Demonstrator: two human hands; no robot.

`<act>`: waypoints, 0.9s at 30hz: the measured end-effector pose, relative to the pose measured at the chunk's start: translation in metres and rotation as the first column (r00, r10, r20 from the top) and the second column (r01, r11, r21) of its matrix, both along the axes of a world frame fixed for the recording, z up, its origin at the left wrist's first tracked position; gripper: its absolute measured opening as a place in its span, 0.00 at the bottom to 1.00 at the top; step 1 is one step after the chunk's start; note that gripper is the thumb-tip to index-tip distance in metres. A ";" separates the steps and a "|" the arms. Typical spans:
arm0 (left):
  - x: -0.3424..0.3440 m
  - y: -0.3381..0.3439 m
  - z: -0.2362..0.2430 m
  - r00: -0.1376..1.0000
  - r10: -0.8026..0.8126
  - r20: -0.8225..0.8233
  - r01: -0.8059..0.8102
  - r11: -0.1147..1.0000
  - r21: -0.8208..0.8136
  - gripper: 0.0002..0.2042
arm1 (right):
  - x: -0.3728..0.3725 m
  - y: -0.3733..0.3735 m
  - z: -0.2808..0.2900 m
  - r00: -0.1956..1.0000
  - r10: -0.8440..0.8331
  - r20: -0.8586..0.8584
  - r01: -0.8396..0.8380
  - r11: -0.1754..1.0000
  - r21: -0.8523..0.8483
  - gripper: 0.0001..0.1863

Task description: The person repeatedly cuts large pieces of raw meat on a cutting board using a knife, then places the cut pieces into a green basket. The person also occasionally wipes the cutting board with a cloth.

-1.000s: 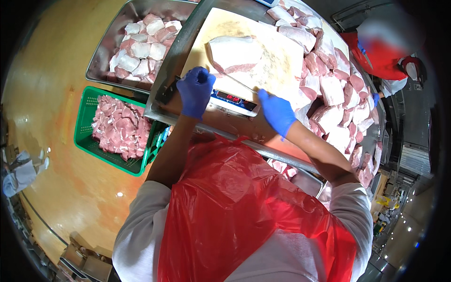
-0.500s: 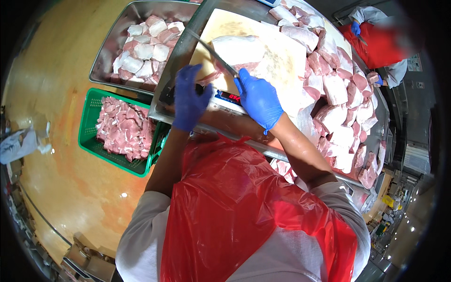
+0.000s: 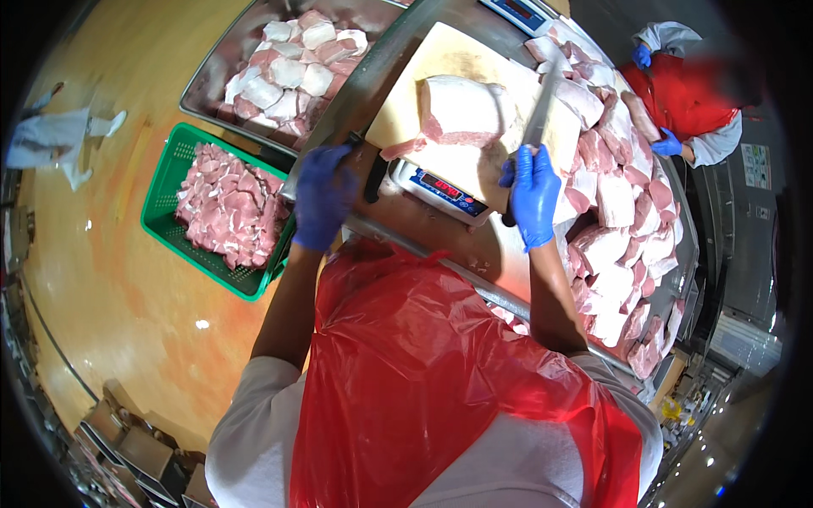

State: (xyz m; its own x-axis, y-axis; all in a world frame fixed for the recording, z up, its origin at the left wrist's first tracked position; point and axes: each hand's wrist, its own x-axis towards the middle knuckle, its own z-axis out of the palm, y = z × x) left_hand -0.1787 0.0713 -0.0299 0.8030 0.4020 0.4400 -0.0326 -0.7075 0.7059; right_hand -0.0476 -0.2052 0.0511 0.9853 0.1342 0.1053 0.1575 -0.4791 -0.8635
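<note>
The left hand (image 3: 324, 199) is motion-blurred; its fingers' grip cannot be told. The knife (image 3: 539, 118) handle hides inside the right hand (image 3: 533, 195).

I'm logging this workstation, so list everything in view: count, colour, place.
cutting board: one, pale yellow, on the steel table
pork slab: one, pink and white, on the board
knife: one, steel, in the right hand
scale: one, white, at the table edge
green crate: one, meat pieces inside, on the floor
metal tray: one, holds meat chunks
meat pile: many, right of the board
co-worker: one, red apron
red apron: one, worn
left hand: blue glove, table edge
right hand: blue glove
</note>
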 end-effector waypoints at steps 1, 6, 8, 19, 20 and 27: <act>0.011 -0.013 0.010 0.999 -0.026 0.037 0.022 0.996 0.086 0.15 | -0.006 0.005 0.008 0.981 0.166 0.096 -0.142 0.965 -0.219 0.11; 0.050 -0.052 0.022 0.992 -0.124 -0.025 0.127 0.972 0.198 0.12 | -0.018 0.010 0.007 0.853 0.511 -0.103 -0.376 0.466 -0.801 0.11; 0.056 -0.048 0.008 0.986 -0.162 -0.045 0.168 0.969 0.180 0.09 | -0.024 -0.019 0.024 0.855 0.464 -0.230 -0.419 0.358 -0.834 0.10; -0.061 0.082 -0.052 0.889 0.356 -0.286 -0.343 0.934 0.098 0.11 | 0.007 -0.052 -0.026 0.868 0.148 -0.474 0.134 0.850 0.510 0.10; -0.079 0.098 -0.050 0.843 0.456 -0.284 -0.399 0.886 0.238 0.14 | 0.022 -0.037 -0.040 0.865 0.138 -0.482 0.215 0.767 0.605 0.10; -0.066 0.126 -0.018 0.906 0.391 -0.159 -0.394 0.919 0.015 0.16 | 0.034 0.093 0.045 0.921 0.300 -0.249 0.112 0.408 0.906 0.11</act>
